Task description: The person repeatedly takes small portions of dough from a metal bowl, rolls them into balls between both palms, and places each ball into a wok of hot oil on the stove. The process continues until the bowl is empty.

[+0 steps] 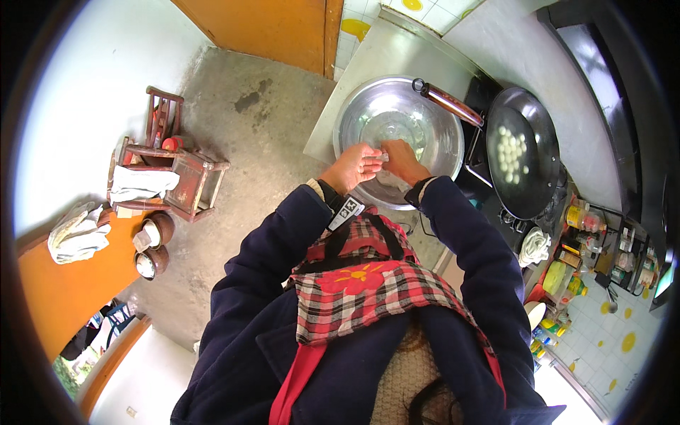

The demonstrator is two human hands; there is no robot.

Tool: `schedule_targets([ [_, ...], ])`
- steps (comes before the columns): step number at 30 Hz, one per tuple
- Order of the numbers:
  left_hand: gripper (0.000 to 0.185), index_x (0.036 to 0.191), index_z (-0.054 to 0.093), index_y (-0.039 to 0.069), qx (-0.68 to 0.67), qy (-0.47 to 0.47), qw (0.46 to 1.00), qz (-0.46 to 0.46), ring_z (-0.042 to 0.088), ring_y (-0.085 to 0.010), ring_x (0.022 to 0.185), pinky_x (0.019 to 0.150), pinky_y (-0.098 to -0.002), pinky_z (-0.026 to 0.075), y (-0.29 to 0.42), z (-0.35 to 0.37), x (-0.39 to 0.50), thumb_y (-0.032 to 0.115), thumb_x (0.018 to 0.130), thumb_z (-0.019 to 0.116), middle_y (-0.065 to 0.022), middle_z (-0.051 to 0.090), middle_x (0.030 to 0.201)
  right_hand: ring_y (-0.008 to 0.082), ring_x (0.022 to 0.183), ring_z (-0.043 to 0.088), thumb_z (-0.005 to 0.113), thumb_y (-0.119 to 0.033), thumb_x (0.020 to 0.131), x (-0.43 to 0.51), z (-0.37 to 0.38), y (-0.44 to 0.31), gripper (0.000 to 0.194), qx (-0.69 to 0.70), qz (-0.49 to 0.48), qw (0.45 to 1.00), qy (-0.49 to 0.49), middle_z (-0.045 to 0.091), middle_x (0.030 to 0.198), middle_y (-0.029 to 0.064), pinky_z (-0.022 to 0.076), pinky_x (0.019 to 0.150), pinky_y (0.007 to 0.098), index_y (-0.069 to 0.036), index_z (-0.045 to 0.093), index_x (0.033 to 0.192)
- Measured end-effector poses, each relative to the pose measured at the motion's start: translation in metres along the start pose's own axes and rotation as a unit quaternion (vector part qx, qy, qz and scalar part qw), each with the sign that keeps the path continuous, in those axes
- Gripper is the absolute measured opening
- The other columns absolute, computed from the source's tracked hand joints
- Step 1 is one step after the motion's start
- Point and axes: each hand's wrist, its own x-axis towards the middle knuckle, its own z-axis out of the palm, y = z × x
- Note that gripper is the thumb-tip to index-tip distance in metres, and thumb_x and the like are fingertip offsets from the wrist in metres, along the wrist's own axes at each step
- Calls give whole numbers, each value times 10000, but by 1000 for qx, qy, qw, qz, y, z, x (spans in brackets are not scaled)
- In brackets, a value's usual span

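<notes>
My left hand (359,163) is turned partly palm up over the near part of a large stainless steel basin (346,114), its fingers curled. At its fingertips is a small whitish lump (384,157), which looks like dough. My right hand (402,159) is against the lump from the other side, knuckles up, its fingertips hidden under the hand. A whitish residue is smeared on the basin's inner wall. To the right, a black wok (534,154) holds a cluster of small white balls (511,151), apparently in liquid.
The wok's wooden handle (451,103) reaches over the basin's rim. Below the wok is a black gas stove (478,180). A white cloth (534,246) and several bottles (581,218) are at the right. Across the floor stand a wooden chair (194,183) and two brown pots (159,228).
</notes>
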Motion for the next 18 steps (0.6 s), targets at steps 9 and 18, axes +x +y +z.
schedule_targets([
  [9, 497, 1217, 524, 12, 55, 40, 998, -4, 512, -301, 1157, 1030, -422, 390, -2, 5, 8, 349, 852, 532, -182, 535, 1216, 162, 735, 673, 769, -77, 727, -9, -41, 26, 349, 416, 261, 869, -58, 682, 887, 106, 556, 567, 283, 4, 656, 1047],
  [18, 487, 1236, 434, -37, -120, -55, 991, -1, 586, -343, 1065, 1001, -503, 453, 9, 46, 14, 379, 988, 385, -178, 543, 1187, 140, 831, 646, 787, -171, 748, -46, -95, -23, 340, 440, 94, 893, -12, 696, 900, 68, 499, 731, 278, -49, 640, 1029],
])
